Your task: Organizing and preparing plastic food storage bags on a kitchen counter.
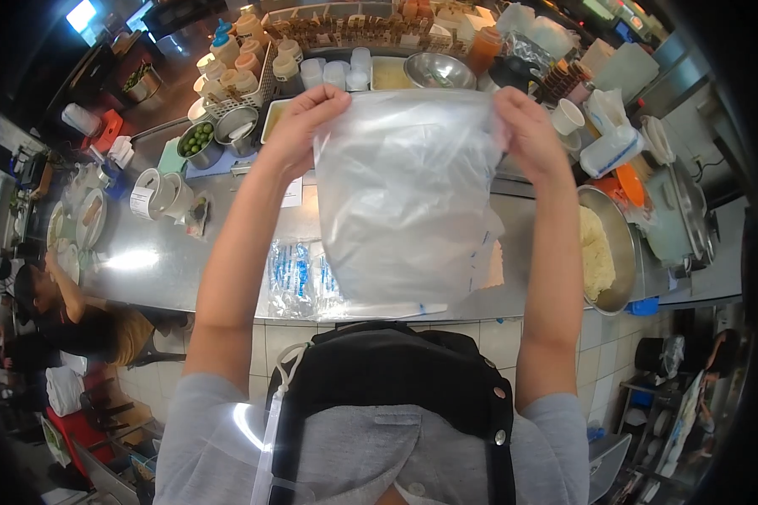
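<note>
Stretched between my hands is a translucent plastic bag [404,196], held up over the steel counter [227,278]. My left hand [309,126] pinches its upper left corner, and my right hand [525,131] grips the upper right corner. The bag's lower end hangs down toward the counter's near edge. Plastic packets with blue print [290,271] lie on the counter beside the bag's lower left side. Part of a light orange piece [495,265] shows behind the bag's right side; the bag hides the rest of it.
On the right is a large steel bowl [628,278] of pale yellow food. White cups [177,196] with a paper slip stand left. Behind are a pot of green limes [197,144], a basket of sauce bottles [246,101] and a steel bowl [441,69]. A person [76,315] is at the far left.
</note>
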The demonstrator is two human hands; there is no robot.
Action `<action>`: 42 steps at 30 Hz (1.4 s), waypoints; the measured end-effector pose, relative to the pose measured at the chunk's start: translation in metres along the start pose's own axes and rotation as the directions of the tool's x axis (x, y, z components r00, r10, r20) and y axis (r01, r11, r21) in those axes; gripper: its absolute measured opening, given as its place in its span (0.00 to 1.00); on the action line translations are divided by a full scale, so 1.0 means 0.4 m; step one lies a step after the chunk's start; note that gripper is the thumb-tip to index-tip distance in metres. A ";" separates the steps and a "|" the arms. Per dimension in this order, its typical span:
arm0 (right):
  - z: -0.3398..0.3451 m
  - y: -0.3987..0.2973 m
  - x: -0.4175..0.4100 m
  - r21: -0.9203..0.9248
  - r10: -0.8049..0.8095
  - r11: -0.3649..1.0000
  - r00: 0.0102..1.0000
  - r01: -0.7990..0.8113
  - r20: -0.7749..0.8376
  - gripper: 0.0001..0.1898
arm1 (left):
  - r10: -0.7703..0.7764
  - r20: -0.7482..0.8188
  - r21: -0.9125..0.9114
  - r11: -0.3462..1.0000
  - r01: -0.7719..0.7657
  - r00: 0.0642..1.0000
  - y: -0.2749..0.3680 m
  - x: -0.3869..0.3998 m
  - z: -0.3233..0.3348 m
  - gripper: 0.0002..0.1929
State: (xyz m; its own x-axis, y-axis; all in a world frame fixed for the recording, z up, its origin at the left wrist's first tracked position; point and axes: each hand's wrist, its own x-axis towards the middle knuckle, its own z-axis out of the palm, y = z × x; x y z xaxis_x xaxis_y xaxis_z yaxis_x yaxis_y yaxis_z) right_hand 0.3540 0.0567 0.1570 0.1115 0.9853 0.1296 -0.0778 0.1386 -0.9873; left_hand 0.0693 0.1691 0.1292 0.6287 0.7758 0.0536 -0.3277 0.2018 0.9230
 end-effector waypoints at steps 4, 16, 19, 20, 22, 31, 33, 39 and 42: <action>-0.005 0.314 0.002 -0.081 -0.174 0.982 0.983 0.169 -0.051 0.14 | -0.003 -0.098 0.226 0.974 0.025 0.995 -0.225 0.047 -0.123 0.10; 0.005 0.501 0.083 -0.184 0.531 0.824 0.844 -0.536 -0.081 0.14 | -0.140 0.035 0.726 0.684 0.071 0.990 -0.431 0.067 -0.214 0.24; -0.031 0.551 0.093 -0.177 0.645 0.753 0.764 -0.634 0.002 0.10 | -0.214 -0.133 0.562 0.788 0.251 0.968 -0.461 0.123 -0.189 0.24; -0.022 0.568 0.092 0.003 0.674 0.737 0.735 -0.676 -0.070 0.10 | -0.218 -0.142 0.560 0.786 0.260 0.965 -0.477 0.136 -0.198 0.24; 0.005 0.587 0.090 0.184 0.717 0.696 0.686 -0.694 -0.125 0.09 | -0.259 -0.228 0.395 0.856 0.332 0.939 -0.506 0.143 -0.213 0.26; 0.012 0.611 -0.105 0.483 0.576 0.752 0.803 -0.448 -0.153 0.10 | -0.622 -0.367 -0.731 0.653 0.199 0.692 -0.519 -0.050 -0.166 0.09; 0.125 0.515 -0.151 0.649 0.686 0.661 0.653 -0.376 -0.321 0.10 | -0.751 -0.237 -0.933 0.353 0.070 0.616 -0.513 -0.141 -0.124 0.06; 0.114 0.595 -0.236 -0.589 -0.166 0.793 0.875 -0.155 -0.454 0.11 | -0.506 -0.296 -0.569 0.775 0.276 0.810 -0.516 -0.194 -0.001 0.04; 0.098 0.584 -0.328 -0.900 -0.262 0.412 0.965 0.143 0.034 0.09 | -0.006 -0.148 0.745 0.657 0.116 0.989 -0.516 -0.268 -0.043 0.07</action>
State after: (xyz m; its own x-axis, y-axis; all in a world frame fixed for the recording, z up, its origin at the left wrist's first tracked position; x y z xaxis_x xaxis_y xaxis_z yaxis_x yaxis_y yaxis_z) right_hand 0.2823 -0.0362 -0.0870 0.0942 0.9175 0.3864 0.8755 0.1084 -0.4709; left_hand 0.0574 0.0547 -0.0735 0.5194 0.8545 -0.0094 0.3826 -0.2227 0.8966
